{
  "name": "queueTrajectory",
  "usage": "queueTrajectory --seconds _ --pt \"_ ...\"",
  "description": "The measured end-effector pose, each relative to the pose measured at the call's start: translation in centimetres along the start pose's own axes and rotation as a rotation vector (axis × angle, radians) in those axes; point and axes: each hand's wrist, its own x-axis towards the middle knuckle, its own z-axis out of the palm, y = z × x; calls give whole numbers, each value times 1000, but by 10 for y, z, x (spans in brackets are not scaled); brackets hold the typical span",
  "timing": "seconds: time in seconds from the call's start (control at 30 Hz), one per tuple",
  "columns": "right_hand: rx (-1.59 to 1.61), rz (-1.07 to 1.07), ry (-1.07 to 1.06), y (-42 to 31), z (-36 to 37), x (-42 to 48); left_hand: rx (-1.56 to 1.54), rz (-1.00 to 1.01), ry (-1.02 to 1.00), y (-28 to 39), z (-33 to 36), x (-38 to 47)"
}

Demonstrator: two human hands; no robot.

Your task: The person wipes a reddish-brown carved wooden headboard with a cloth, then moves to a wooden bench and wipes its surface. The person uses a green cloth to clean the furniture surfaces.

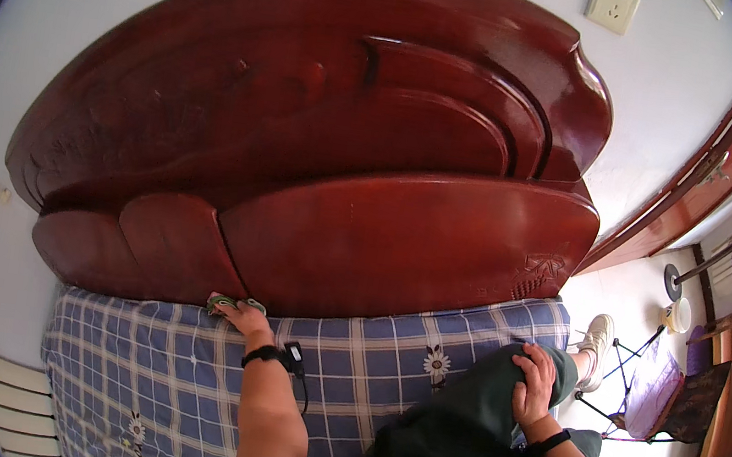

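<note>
My left hand [246, 318] rests on a folded green and pink cloth [222, 304], at the lower edge of a glossy red-brown wooden headboard [391, 246]. Below it lies a blue checked bed sheet [334, 363] with flower prints. A dark band with a small black device [294, 358] and a cable is at my left wrist. My right hand [535, 382] lies on my knee, over dark green trousers [467, 408], with its fingers spread and no object visible in it. A black band circles my right wrist.
A folding chair [653, 391] stands on the floor to the right, near a whitish bucket [678, 315] and a round-based stand [673, 283]. A wooden door frame [676, 193] is beyond the headboard. A wall socket [613, 6] is at the top right. White slats [21, 401] border the bed's left side.
</note>
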Motion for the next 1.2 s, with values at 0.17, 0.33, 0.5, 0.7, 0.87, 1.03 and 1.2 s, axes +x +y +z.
queueTrajectory --seconds 0.17,0.33,0.5,0.7,0.87,1.03,1.2 --pt "-11 29 -42 -1 5 7 -530 -151 74 36 -2 45" --pt "-22 19 -42 -3 9 9 -8 689 177 148 -9 115" --pt "-19 -19 1 2 5 6 297 879 110 209 -3 137" --pt "-64 26 -6 4 2 1 231 701 306 192 -28 184" --pt "-42 44 -26 4 3 2 75 543 328 169 -37 227" --pt "-43 55 9 1 4 0 -528 342 97 123 -55 275" --pt "-65 51 -21 -1 12 4 -122 -24 302 42 -73 222"
